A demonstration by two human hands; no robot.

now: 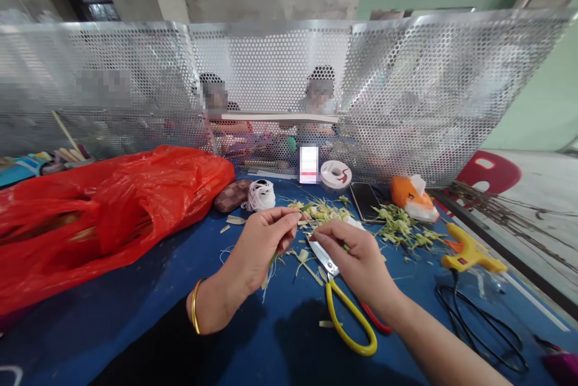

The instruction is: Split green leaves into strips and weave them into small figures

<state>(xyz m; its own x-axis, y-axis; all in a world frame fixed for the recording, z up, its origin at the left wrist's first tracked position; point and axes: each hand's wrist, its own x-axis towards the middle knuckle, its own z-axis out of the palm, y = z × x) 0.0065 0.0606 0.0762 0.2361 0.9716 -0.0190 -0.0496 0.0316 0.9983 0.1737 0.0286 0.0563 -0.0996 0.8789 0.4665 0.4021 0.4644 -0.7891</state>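
Note:
My left hand (264, 238), with a gold bangle on its wrist, is raised over the blue table, thumb pressed to the fingers. A thin green leaf strip (273, 258) shows below the palm, and a bit of green pokes out near the thumb tip. Close by on the right, my right hand (354, 253) has thumb and forefinger pinched together; whatever is in the pinch is too small to make out. Beneath that hand lie scissors (331, 301) with a yellow handle loop, partly covered. Behind both hands spread pale green plaited leaf pieces (323, 211).
Left lies a red plastic bag (180, 193), beside a checked pouch (232, 195) and white cord (261, 194). Farther back are a lit phone (309, 163) and tape roll (336, 174). Rightward: a dark phone (365, 200), tissues (413, 196), yellow glue gun (472, 250). A perforated metal screen (271, 67) stands behind.

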